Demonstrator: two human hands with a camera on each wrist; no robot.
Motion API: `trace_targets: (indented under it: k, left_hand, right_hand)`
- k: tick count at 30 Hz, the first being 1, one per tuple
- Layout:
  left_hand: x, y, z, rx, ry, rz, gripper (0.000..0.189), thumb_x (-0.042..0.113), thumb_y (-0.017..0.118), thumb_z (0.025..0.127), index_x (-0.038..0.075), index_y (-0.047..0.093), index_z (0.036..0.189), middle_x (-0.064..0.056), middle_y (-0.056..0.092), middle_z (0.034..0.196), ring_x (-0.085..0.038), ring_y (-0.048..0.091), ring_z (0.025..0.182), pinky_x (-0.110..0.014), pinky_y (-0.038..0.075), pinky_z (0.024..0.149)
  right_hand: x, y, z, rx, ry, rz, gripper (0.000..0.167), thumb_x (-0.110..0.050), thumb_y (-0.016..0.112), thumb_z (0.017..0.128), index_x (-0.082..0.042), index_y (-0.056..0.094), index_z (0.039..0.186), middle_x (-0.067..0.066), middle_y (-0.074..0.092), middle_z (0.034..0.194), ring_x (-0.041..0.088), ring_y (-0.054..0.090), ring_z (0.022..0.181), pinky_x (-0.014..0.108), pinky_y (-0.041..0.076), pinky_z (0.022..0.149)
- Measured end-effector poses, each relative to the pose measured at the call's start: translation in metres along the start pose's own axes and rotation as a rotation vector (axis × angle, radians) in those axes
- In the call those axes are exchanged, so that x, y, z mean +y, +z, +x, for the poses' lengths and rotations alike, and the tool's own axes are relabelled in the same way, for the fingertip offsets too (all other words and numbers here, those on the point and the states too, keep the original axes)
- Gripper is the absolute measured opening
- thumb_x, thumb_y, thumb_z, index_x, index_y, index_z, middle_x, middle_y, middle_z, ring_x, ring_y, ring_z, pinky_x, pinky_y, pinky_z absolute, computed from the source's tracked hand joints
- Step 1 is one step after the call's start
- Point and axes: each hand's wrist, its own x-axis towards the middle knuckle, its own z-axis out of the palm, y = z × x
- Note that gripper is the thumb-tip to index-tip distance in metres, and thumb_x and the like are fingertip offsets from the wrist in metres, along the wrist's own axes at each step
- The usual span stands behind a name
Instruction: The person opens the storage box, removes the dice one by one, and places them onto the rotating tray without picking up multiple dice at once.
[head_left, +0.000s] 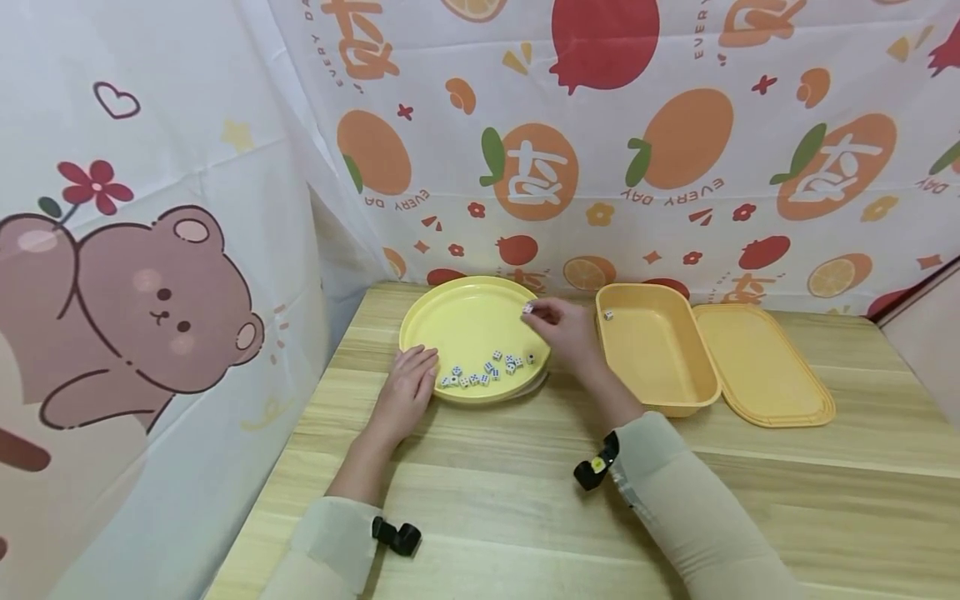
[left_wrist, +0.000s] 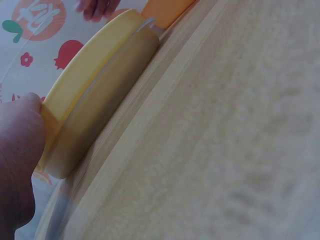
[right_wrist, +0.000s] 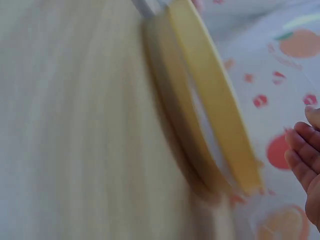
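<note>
A round yellow tray (head_left: 472, 312) holds several small white dice (head_left: 474, 379) along its near side. My left hand (head_left: 405, 387) rests on the tray's near-left rim, its fingers lying over the edge. Above the tray's right side, my right hand (head_left: 570, 333) pinches one die (head_left: 527, 308) between thumb and fingertips. That die is hidden in the right wrist view, where part of the right hand (right_wrist: 306, 155) shows at the edge. To the right stands a rectangular orange-yellow box (head_left: 660, 350) with one die (head_left: 608, 315) inside at its far left corner.
A matching flat lid (head_left: 765, 362) lies right of the box on the wooden table (head_left: 510, 500). Under the tray is a round yellowish base (left_wrist: 107, 95). A fruit-print cloth (head_left: 615, 167) hangs behind, and a bear-print cloth (head_left: 157, 317) hangs at the left.
</note>
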Motion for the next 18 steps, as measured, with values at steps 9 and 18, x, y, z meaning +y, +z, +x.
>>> trace_targets:
  k: [9,18]
  left_hand:
    - [0.005,0.002,-0.002,-0.002,0.000,-0.004,0.033,0.013,0.048,0.103,-0.006,0.062,0.126,-0.017,0.059,0.137,-0.034,0.043,0.138,-0.061,0.018,0.120]
    - [0.004,-0.003,0.000,0.001,-0.010,-0.004,0.034,0.014,0.048,0.103,-0.006,0.061,0.127,-0.016,0.058,0.138,-0.033,0.041,0.139,-0.059,0.016,0.121]
  right_hand:
    - [-0.002,0.058,-0.020,-0.069,-0.132,-0.089,0.019,-0.019,0.076,0.087,-0.009,0.075,0.103,0.000,0.063,0.076,0.010,0.055,0.068,0.018,0.049,0.059]
    - [-0.003,0.071,-0.022,-0.190,-0.161,-0.325,0.023,-0.026,0.073,0.090,-0.019,0.076,0.112,-0.007,0.053,0.065,0.007,0.043,0.057,0.019,0.035,0.051]
